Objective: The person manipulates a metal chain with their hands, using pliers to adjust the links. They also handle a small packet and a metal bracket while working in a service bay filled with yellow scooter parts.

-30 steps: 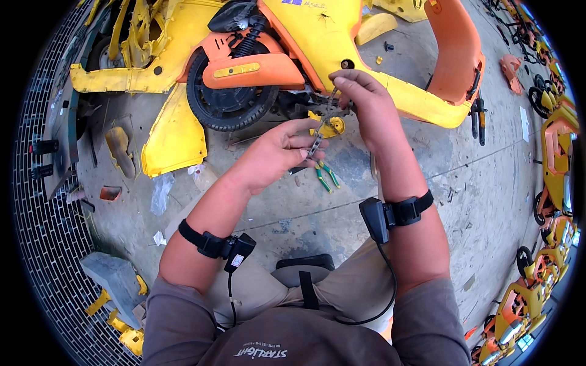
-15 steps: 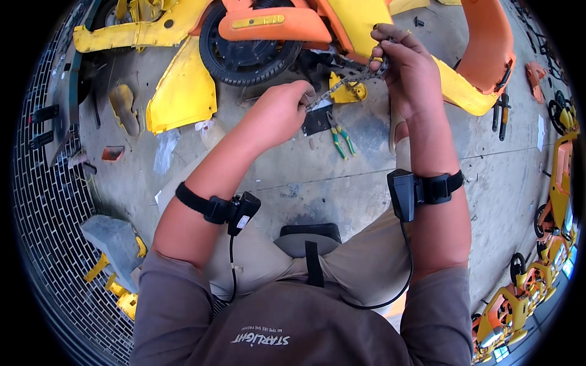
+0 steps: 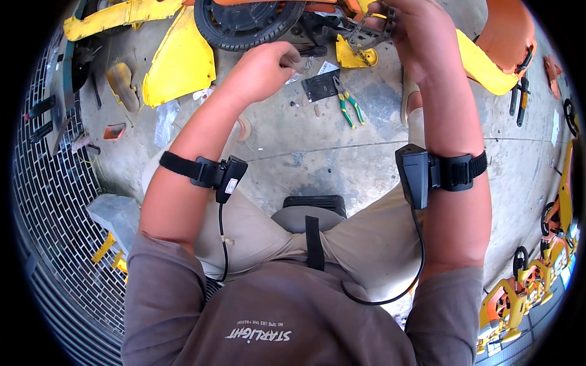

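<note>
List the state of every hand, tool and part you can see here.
Left hand: closed in a fist, gripping something small that I cannot make out.
Right hand: fingers closed on a chain.
Chain: hanging slack from the right hand.
Pliers: lying flat on the concrete, untouched.
Wheel: lying on its side.
Yellow panel: detached, lying on the floor.
Dark plate: flat on the floor beside the pliers.

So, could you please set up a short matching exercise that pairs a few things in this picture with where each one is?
Things:
1. black wheel
2. green-handled pliers
3. chain
4. yellow panel

Places:
A. in the right hand
B. flat on the concrete, left of the left hand
C. at the top edge, above the left hand
D. on the floor between the forearms

Pairs: 1-C, 2-D, 3-A, 4-B
</note>
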